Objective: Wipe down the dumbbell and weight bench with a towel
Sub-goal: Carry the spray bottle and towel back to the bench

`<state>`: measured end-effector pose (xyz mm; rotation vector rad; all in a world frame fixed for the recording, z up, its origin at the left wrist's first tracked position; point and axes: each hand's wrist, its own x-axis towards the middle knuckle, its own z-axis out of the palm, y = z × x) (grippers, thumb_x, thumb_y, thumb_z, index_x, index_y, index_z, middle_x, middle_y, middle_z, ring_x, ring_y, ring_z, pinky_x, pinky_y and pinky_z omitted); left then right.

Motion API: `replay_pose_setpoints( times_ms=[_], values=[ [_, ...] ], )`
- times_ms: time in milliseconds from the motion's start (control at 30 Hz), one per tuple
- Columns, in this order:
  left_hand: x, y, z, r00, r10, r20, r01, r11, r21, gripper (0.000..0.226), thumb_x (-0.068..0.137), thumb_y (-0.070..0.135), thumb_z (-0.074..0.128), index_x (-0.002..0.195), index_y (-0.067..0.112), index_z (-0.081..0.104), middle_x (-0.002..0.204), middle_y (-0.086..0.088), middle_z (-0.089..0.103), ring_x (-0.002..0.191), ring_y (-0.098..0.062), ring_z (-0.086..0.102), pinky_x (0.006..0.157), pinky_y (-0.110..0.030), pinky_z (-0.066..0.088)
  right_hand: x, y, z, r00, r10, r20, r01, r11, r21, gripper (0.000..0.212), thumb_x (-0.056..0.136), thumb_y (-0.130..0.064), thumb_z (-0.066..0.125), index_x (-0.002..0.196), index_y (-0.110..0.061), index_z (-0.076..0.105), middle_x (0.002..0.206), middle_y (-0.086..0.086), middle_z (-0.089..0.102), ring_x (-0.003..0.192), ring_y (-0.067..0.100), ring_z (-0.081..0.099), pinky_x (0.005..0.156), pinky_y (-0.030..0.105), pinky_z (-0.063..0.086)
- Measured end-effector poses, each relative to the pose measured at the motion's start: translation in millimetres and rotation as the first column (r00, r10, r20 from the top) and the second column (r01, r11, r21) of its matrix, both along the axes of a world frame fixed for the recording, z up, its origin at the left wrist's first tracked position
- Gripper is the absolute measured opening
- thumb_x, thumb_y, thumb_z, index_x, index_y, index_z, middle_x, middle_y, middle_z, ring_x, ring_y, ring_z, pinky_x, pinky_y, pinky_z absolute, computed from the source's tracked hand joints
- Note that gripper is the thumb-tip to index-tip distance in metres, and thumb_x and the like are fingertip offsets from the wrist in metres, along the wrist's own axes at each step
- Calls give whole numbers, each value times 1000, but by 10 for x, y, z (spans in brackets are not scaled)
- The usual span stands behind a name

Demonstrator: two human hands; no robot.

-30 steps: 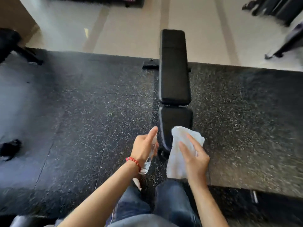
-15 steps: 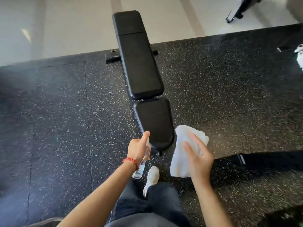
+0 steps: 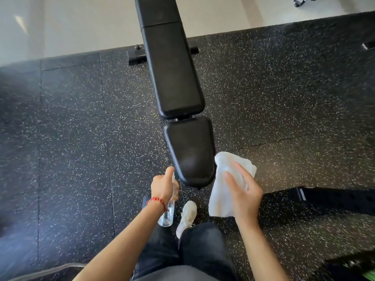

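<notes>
The right hand (image 3: pixel 246 196) clasps the white towel (image 3: pixel 225 191) — the nearer hand. The bench seat pad (image 3: pixel 189 148) sits just left of its fingers, long axis running away. The left hand (image 3: pixel 163 186) grips a spray bottle (image 3: pixel 168 212).

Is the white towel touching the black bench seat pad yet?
Cannot tell. In the head view the white towel, held by the right hand, borders the black bench seat pad, heights unclear.

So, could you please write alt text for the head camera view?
A person stands at the foot of a black weight bench, the left hand holding a clear spray bottle and the right hand holding a white towel beside the seat pad, over speckled rubber flooring.
</notes>
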<state>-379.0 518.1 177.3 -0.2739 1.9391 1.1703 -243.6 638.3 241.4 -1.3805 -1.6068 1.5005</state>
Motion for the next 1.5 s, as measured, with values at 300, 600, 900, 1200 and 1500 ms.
replay_pose_setpoints(
  times_ms=[300,600,900,1200,1500],
  values=[
    [-855,280,-15,985,-77,-152,77,997,-8,60,74,67,43,51,12,49,44,1,57,44,-15,54,60,-37,48,-682,186,-74,996,-56,65,56,998,3,32,76,-23,74,90,-50,64,95,-35,61,97,-19,52,76,-2,38],
    [-2415,679,207,958,-222,-179,225,974,-3,71,60,73,36,56,5,57,54,-9,58,52,-20,51,63,-35,48,-2052,250,0,970,-227,82,225,974,33,34,75,-22,75,87,-52,63,87,-42,59,91,-23,52,73,-3,39],
    [-3271,937,164,933,-301,-199,316,948,49,62,69,58,36,34,10,54,38,-5,55,37,-14,52,59,-27,41,-2934,318,18,954,-295,64,292,955,47,30,76,-22,74,94,-46,66,93,-32,62,93,-19,54,71,-2,38],
    [-3657,1191,148,950,-237,-201,243,970,5,64,81,54,40,34,12,56,39,-5,57,42,-19,56,65,-32,49,-3293,782,53,961,-275,38,273,961,54,24,72,-34,72,91,-48,66,95,-41,61,96,-18,53,75,-2,38],
    [-4116,1789,388,959,-118,-256,141,987,74,67,71,49,39,57,-13,59,43,-7,57,49,-24,52,65,-39,48,-3807,1398,92,984,-174,29,173,984,35,29,76,-24,76,95,-43,66,95,-33,63,96,-15,55,85,11,44]
  ],
)
